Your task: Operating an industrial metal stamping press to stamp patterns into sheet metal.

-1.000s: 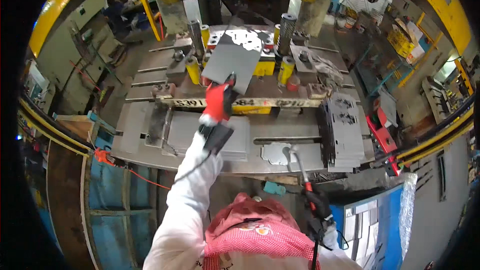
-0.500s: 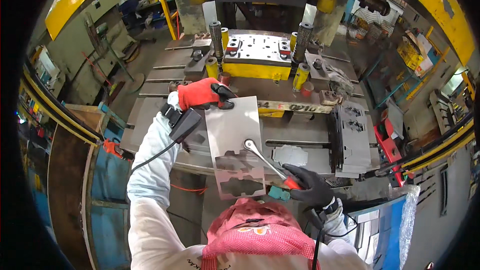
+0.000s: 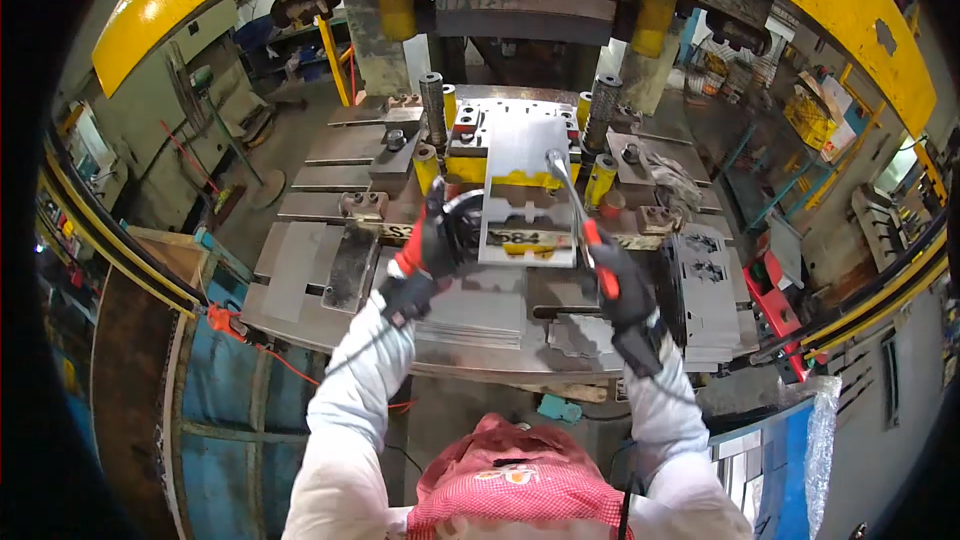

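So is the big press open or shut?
Open: its upper die hangs well above the lower die, with a wide gap between them.

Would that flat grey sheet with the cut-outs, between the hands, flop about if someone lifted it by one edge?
Probably not much: the sheet looks like metal, with straight edges. It looks thin, so it may be fairly light for its breadth. It might bend most easily near its cut-outs, where less metal remains.

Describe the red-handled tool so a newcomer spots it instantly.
Find the yellow die block, mid-picture. Below and right, the gloved right hand grips the tool. Its red handle and slim metal shaft stand out from the flat grey sheet.
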`<state>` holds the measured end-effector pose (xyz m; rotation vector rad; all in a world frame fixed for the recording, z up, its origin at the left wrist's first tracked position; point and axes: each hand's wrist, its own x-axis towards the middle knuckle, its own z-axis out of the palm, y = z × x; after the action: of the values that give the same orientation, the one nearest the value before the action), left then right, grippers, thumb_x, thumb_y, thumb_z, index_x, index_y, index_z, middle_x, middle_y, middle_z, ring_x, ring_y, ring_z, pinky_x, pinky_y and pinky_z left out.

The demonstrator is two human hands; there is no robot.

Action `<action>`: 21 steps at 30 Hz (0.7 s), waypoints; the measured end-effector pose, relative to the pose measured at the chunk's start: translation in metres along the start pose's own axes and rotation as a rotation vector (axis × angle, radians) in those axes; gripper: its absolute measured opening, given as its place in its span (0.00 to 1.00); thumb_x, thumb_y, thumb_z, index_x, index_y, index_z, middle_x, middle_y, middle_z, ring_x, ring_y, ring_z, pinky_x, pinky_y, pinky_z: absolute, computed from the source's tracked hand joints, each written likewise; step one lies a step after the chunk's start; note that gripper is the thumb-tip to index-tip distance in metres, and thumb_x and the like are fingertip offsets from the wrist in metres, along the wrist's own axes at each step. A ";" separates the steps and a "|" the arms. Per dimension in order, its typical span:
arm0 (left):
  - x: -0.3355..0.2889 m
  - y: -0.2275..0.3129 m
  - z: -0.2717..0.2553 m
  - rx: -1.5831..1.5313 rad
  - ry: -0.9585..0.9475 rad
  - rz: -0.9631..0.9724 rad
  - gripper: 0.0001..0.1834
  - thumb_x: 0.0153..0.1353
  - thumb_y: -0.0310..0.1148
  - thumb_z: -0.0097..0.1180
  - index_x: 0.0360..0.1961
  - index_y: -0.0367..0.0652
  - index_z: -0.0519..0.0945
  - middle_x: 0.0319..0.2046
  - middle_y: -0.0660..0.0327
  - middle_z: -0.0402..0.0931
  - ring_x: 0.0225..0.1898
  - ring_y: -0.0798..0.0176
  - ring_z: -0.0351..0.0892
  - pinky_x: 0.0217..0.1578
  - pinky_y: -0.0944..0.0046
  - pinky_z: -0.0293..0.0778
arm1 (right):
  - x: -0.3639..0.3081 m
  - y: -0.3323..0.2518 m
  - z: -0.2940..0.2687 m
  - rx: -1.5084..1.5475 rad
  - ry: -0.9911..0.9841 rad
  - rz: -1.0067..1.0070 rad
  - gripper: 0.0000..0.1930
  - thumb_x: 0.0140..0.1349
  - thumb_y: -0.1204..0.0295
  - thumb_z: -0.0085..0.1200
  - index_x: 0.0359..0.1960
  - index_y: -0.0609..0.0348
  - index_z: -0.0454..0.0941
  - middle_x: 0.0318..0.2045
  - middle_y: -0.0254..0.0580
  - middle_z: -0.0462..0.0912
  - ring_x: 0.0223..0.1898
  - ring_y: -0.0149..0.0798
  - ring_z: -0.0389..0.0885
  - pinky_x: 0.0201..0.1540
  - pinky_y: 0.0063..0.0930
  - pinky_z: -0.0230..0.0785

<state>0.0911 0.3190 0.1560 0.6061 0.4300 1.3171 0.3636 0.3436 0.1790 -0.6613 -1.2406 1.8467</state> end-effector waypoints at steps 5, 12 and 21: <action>-0.006 -0.047 0.029 0.074 0.082 0.171 0.32 0.58 0.58 0.35 0.52 0.43 0.66 0.42 0.53 0.74 0.35 0.56 0.78 0.32 0.59 0.77 | 0.067 -0.004 -0.009 0.129 -0.069 0.141 0.21 0.52 0.61 0.50 0.46 0.56 0.66 0.20 0.28 0.66 0.15 0.23 0.64 0.11 0.14 0.53; 0.030 -0.058 0.019 0.080 0.141 0.212 0.27 0.61 0.50 0.36 0.50 0.38 0.67 0.41 0.51 0.73 0.34 0.57 0.77 0.35 0.60 0.76 | 0.089 0.011 -0.021 0.165 -0.196 0.183 0.15 0.54 0.62 0.49 0.40 0.54 0.68 0.21 0.29 0.68 0.17 0.24 0.69 0.12 0.16 0.58; 0.040 -0.060 0.031 -0.126 0.272 0.140 0.27 0.59 0.50 0.37 0.48 0.37 0.68 0.39 0.46 0.73 0.37 0.51 0.76 0.42 0.55 0.72 | 0.094 -0.003 -0.042 -0.042 -0.167 0.259 0.20 0.56 0.60 0.47 0.48 0.55 0.66 0.25 0.35 0.73 0.20 0.26 0.71 0.18 0.17 0.62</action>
<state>0.1640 0.3450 0.1438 0.3573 0.5292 1.5567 0.3457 0.4444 0.1669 -0.7310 -1.3557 2.1296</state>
